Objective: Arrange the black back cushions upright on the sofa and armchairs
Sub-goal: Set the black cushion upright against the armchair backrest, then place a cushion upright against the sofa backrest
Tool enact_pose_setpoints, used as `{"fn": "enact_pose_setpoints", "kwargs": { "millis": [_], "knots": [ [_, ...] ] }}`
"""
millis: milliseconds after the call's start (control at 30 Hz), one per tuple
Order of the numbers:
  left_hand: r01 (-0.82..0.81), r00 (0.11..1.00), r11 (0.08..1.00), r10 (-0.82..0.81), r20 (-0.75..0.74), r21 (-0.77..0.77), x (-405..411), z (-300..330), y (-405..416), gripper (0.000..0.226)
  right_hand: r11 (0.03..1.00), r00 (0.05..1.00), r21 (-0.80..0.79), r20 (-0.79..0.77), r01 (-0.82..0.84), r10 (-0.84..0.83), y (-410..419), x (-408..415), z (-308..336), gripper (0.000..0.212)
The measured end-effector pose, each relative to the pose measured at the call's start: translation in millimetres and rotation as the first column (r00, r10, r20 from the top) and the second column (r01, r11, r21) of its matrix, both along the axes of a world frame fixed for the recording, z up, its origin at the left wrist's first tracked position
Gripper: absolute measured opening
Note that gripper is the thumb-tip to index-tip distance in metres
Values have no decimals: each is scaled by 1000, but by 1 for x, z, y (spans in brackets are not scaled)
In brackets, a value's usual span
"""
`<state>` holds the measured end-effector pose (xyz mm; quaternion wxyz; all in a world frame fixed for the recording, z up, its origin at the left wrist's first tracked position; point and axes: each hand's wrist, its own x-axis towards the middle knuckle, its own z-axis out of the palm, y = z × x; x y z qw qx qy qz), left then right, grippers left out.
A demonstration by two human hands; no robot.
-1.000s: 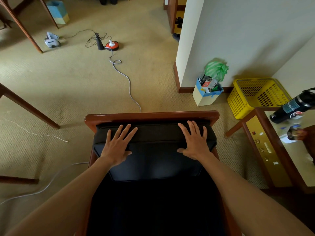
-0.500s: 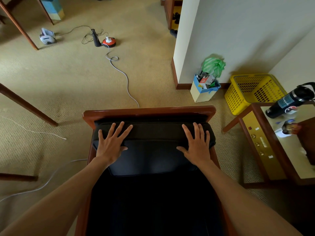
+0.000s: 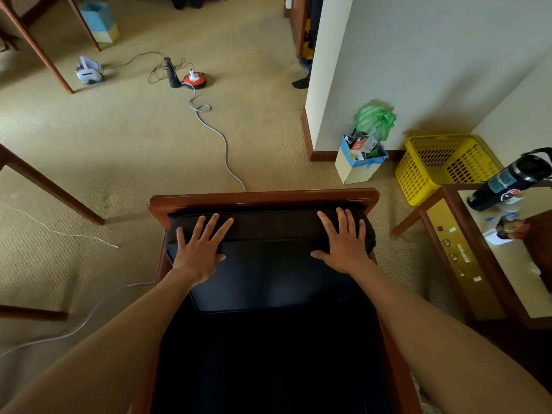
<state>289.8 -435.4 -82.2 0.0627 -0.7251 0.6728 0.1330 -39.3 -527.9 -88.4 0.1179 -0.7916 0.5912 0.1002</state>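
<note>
A black back cushion (image 3: 268, 264) stands upright against the wooden backrest of an armchair (image 3: 263, 197), seen from above. My left hand (image 3: 200, 249) lies flat on the cushion's upper left part, fingers spread. Flat on its upper right part rests my right hand (image 3: 343, 243), fingers spread too. Neither hand grips anything. Below the cushion the black seat (image 3: 268, 360) is in deep shadow.
A side table (image 3: 478, 264) with a black bottle (image 3: 507, 183) stands right of the armchair. Behind it are a yellow basket (image 3: 442, 165), a paper bin (image 3: 358, 162) and a wall corner (image 3: 316, 115). Cables (image 3: 215, 132) cross the carpet. Wooden furniture legs (image 3: 50, 186) stand at left.
Both hands stay flat on the cushion top and have shifted only slightly. The view has tilted a little, showing more of the floor beyond the armchair.
</note>
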Motion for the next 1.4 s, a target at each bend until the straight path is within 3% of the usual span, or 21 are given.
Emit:
{"fn": "enact_pose_setpoints", "kwargs": {
  "millis": [133,233,400,567,867,1033,1100,1400],
  "knots": [
    [-32,999,995,35,-37,99,-10,17,0,86,981,995,191,-93,-20,39,-4,1,21,104],
    [-57,995,989,66,-69,135,-21,42,-3,73,969,996,247,-76,-30,50,-2,7,44,98],
    [-128,965,991,132,-225,30,-40,109,-5,51,984,996,178,93,-26,9,13,13,108,70],
    [-97,950,991,64,-306,-96,-79,211,0,33,1000,962,7,272,5,-7,47,-4,207,38],
    [189,887,926,-304,-348,-327,-213,360,66,25,947,902,-169,387,272,-190,181,-117,364,30],
    [400,772,831,-533,-345,-387,-343,406,117,18,863,853,-204,367,462,-370,295,-228,418,33],
    [481,713,780,-614,-340,-401,-403,423,144,19,782,786,-231,414,579,-459,346,-277,433,30],
    [808,279,398,-908,-313,-435,-676,458,319,24,432,518,-291,384,854,-765,608,-485,467,28]
  ]
}}
